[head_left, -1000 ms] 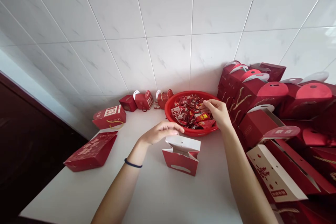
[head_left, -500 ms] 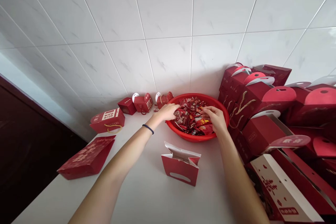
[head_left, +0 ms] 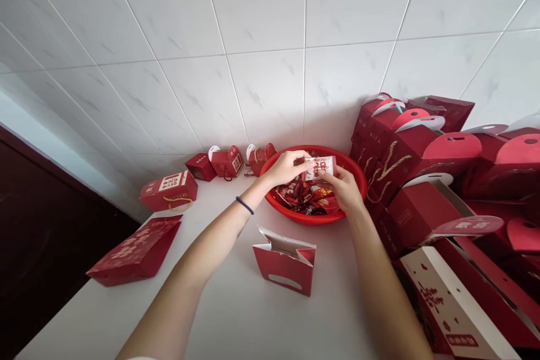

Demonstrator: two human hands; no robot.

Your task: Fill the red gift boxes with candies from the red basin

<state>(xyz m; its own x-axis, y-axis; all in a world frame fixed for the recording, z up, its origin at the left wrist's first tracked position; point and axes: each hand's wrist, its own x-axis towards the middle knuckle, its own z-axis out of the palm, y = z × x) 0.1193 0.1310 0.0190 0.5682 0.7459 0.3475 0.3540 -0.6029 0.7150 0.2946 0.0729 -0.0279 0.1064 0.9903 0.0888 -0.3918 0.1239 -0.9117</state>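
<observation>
A red round basin [head_left: 356,171] full of red-wrapped candies [head_left: 301,194] stands on the white table against the tiled wall. Above it, my left hand [head_left: 287,166] pinches one end of a small white-and-red packet [head_left: 321,167]. My right hand [head_left: 343,188] touches the packet's lower right side over the candies. In front of the basin stands an open red gift box [head_left: 284,261] with its white flaps up; neither hand touches it.
A heap of red gift boxes [head_left: 422,169] fills the right side. A flat red bag [head_left: 137,250] lies at the left, with small red boxes [head_left: 169,188] along the wall. The table's left edge [head_left: 76,304] drops to a dark floor.
My left hand left the open box, reached into the basin and lifted out a white-and-red packet. My right hand stayed in the basin and now meets the packet.
</observation>
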